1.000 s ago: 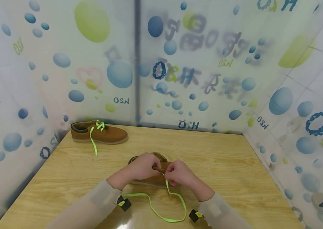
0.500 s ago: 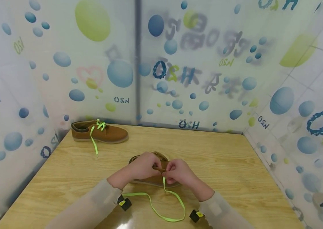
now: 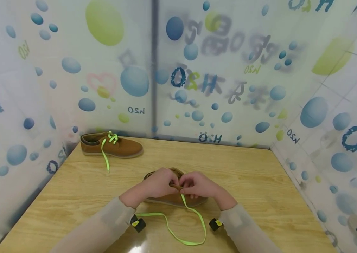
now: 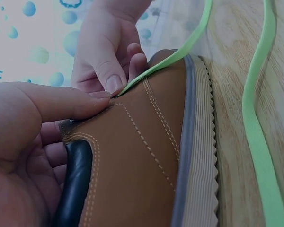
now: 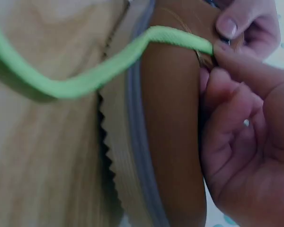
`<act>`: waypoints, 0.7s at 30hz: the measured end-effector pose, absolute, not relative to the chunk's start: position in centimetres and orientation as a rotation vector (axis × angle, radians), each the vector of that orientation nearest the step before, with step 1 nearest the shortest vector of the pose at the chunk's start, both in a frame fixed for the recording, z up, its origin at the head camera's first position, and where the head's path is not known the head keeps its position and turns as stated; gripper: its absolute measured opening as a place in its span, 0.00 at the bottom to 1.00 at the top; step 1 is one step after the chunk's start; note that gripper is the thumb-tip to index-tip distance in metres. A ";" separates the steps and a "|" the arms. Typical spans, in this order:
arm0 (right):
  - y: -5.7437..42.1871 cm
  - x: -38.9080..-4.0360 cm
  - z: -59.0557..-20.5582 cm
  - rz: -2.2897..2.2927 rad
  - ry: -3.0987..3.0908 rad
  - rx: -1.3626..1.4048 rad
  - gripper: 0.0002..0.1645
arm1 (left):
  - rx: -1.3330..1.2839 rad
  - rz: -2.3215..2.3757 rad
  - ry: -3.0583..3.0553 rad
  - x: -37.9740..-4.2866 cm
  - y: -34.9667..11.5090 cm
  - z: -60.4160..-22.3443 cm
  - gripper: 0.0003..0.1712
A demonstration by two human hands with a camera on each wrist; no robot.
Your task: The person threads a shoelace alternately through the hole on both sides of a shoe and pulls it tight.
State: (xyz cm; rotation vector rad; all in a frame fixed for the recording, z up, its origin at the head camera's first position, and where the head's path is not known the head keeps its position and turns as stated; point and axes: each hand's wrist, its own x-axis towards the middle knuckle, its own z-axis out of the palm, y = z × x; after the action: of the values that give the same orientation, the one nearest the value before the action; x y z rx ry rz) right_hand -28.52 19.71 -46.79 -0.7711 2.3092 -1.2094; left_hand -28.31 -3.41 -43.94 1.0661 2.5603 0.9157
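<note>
A brown shoe (image 3: pixel 194 201) with a pale ridged sole stands on the table, mostly under both hands in the head view. My left hand (image 3: pixel 160 182) pinches the edge of its near eyelet flap (image 4: pixel 109 108) between thumb and fingers. Opposite it, my right hand (image 3: pixel 198 184) has its thumb on a neon-green shoelace (image 5: pixel 180 38) right at that flap, other fingers curled behind. The eyelet and the lace's tip are hidden by the fingertips. From there the lace drops over the shoe's side and loops across the table toward my left wrist.
A second brown shoe (image 3: pixel 127 148), laced with a green bow and one long loose end, stands at the table's back left. Patterned curtain-like walls (image 3: pixel 241 116) border the wooden table (image 3: pixel 244 168) at the back and sides.
My right hand has shifted slightly up and left, closer to the left hand at the flap, baring more of the shoe's toe. The left hand keeps its hold.
</note>
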 end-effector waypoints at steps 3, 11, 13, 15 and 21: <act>19.9 -29.1 -46.8 -1.199 2.252 -0.801 0.10 | 1.070 0.909 2.562 -28.3 -3.4 -43.9 0.04; 19.8 -29.4 -46.9 -1.268 2.176 -0.712 0.08 | 1.085 0.899 2.591 -28.2 -3.4 -43.9 0.03; 19.9 -29.4 -47.0 -1.283 2.167 -0.671 0.08 | 1.083 0.897 2.595 -28.2 -3.4 -43.9 0.03; 20.0 -29.4 -46.9 -1.305 2.149 -0.639 0.09 | 1.078 0.895 2.594 -28.2 -3.3 -44.0 0.03; 20.2 -29.4 -46.8 -1.359 2.092 -0.543 0.15 | 1.058 0.885 2.593 -28.1 -3.1 -43.9 0.06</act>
State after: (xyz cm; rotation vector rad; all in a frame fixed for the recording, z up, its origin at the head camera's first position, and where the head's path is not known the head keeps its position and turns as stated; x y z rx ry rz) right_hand -29.44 20.16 -46.78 -0.5431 2.0922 -1.3589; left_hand -28.09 -3.15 -43.95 1.0582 2.5934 0.8849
